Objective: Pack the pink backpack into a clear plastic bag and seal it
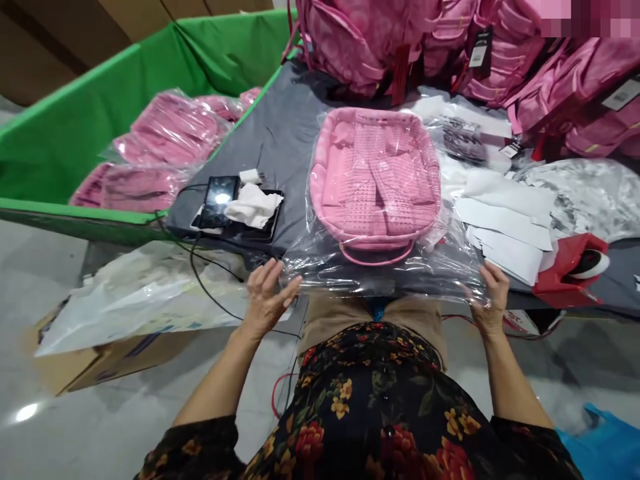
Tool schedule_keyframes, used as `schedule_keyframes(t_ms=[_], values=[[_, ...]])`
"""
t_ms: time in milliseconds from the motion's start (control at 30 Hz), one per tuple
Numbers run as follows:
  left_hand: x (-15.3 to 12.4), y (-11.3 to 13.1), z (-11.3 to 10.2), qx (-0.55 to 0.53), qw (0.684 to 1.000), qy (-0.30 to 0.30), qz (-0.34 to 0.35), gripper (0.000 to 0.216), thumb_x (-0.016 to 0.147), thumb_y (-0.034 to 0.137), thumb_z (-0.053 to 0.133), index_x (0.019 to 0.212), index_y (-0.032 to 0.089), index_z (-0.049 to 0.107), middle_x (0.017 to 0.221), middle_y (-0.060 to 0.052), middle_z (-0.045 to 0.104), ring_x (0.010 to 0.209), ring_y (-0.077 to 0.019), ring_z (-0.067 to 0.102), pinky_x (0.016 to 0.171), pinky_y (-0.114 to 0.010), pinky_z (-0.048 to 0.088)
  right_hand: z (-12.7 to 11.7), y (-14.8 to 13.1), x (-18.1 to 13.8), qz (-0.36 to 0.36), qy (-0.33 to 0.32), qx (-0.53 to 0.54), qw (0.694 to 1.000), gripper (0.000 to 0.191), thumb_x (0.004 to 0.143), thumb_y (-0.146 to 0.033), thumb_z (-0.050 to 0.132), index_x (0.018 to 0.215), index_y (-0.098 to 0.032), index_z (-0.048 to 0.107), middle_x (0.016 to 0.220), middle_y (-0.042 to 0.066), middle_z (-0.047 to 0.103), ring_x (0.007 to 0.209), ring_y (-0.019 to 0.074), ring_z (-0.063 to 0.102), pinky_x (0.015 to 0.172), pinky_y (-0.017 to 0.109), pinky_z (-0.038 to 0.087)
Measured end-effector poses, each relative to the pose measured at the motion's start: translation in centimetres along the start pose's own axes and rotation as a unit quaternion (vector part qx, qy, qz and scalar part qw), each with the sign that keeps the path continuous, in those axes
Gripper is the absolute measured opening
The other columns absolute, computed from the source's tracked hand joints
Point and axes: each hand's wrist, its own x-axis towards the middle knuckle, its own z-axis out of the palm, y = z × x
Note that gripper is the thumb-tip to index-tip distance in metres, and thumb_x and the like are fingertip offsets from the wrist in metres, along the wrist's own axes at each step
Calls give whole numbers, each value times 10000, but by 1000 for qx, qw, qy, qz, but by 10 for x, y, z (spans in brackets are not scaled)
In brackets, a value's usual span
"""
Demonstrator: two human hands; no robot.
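A pink backpack lies straps up inside a clear plastic bag on the grey-covered table, its top loop toward me. The bag's open-looking edge stretches flat along the table's front. My left hand grips the left corner of that edge between thumb and fingers. At the right corner, my right hand pinches the plastic the same way. Both hands are level with the table edge, apart from the backpack itself.
Left of the table, a green-lined bin holds several bagged pink packs. A phone with cables lies near the left edge. Paper sheets and a red tape dispenser are at right. Pink backpacks stand behind.
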Motion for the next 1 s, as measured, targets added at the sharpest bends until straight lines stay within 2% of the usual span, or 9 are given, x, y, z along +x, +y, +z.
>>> schedule_keyframes(t_ms=[100, 267, 367, 433, 533, 633, 800, 900, 1000], values=[[8, -4, -8, 42, 989, -26, 138, 420, 927, 144, 702, 1277, 377, 684, 1223, -26, 775, 1260, -215, 656, 1138, -412, 405, -8, -9, 9, -23, -9, 79, 997, 204, 904, -460, 732, 955, -281, 815, 1068, 78, 753, 1098, 281, 694, 1032, 493, 549], [23, -6, -13, 79, 979, -79, 169, 477, 930, 332, 737, 1394, 320, 628, 1332, -77, 734, 1358, -274, 597, 1140, -439, 405, -12, 1, 34, 84, -47, 171, 981, 419, 835, -644, 750, 772, -234, 809, 780, 66, 772, 743, 243, 723, 737, 385, 604], [25, -5, -5, 73, 977, -46, 193, 398, 926, 277, 741, 1309, 371, 687, 1304, -39, 749, 1333, -256, 614, 1142, -430, 402, -2, 8, 43, 132, -14, 166, 977, 463, 810, -677, 759, 801, -217, 809, 732, 57, 756, 671, 213, 692, 666, 337, 570], [27, -1, 0, 26, 987, -7, 156, 339, 965, 243, 678, 1276, 372, 714, 1241, -33, 774, 1296, -243, 635, 1111, -427, 433, 5, 10, 46, 145, 8, 176, 974, 461, 800, -672, 772, 849, -214, 809, 717, 45, 744, 627, 191, 663, 638, 320, 548], [33, 8, 1, -121, 992, -11, 34, 295, 1046, 314, 527, 1240, 301, 749, 1153, -67, 796, 1232, -249, 668, 1056, -433, 497, 12, 7, 49, 131, 35, 200, 970, 452, 800, -671, 774, 813, -220, 788, 731, 39, 735, 663, 192, 664, 662, 324, 538], [41, 16, 2, -242, 963, -2, -121, 362, 1040, 456, 516, 1060, 238, 804, 1075, -83, 797, 1084, -241, 719, 965, -389, 559, 20, -1, 53, 112, 60, 236, 963, 508, 827, -717, 720, 739, -216, 738, 780, 56, 734, 759, 214, 687, 698, 338, 538], [65, 11, 21, -252, 901, 85, -343, 478, 924, 632, 605, 810, 193, 755, 659, -24, 702, 633, -188, 637, 622, -293, 521, 54, -16, 65, 199, 104, 231, 947, 557, 869, -761, 620, 831, -209, 687, 504, -44, 507, 426, 135, 456, 452, 273, 370], [83, 7, 28, -212, 903, 59, -369, 480, 926, 635, 571, 818, 194, 727, 565, 1, 639, 555, -177, 566, 618, -299, 494, 68, -19, 70, 225, 85, 188, 952, 586, 871, -795, 562, 870, -216, 650, 467, -76, 437, 382, 125, 379, 417, 274, 318], [101, 24, 27, -73, 949, 107, -286, 415, 960, 572, 571, 1029, 197, 735, 860, -67, 749, 841, -247, 660, 875, -403, 510, 69, -21, 71, 229, 82, 177, 954, 589, 882, -810, 519, 884, -228, 610, 478, -84, 430, 380, 125, 381, 416, 280, 321]])
